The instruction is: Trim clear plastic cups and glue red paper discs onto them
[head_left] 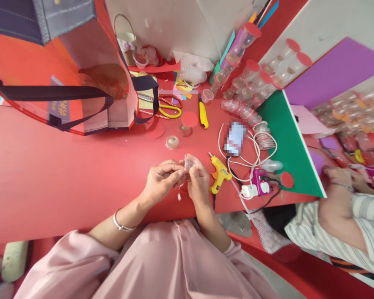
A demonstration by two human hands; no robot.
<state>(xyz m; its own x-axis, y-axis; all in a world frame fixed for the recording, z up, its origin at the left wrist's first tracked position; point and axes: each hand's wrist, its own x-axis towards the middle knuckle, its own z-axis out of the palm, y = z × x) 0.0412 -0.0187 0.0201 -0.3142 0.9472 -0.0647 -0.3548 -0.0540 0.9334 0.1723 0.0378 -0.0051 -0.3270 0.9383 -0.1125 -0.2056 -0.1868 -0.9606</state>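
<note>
Above the table's front part, my right hand (199, 178) is closed around a small clear plastic cup (190, 161), tilted on its side. My left hand (163, 180) pinches at the cup's rim, thumb and fingers together; what exactly lies between these fingertips is partly hidden. A small white scrap (179, 196) shows just below the hands. Right of my right hand lies a yellow glue gun (219, 173), nozzle pointing away. Beyond the hands stand a small domed clear cup (172, 142) and another cup with a red disc (189, 119) on top.
A large red bag (112, 112) fills the back left. Scissors (171, 111) and a yellow utility knife (202, 114) lie behind. A phone (235, 139), white cables and a purple power strip (262, 182) are right, before a green board (289, 153). A co-worker's arm (336, 211) is beyond.
</note>
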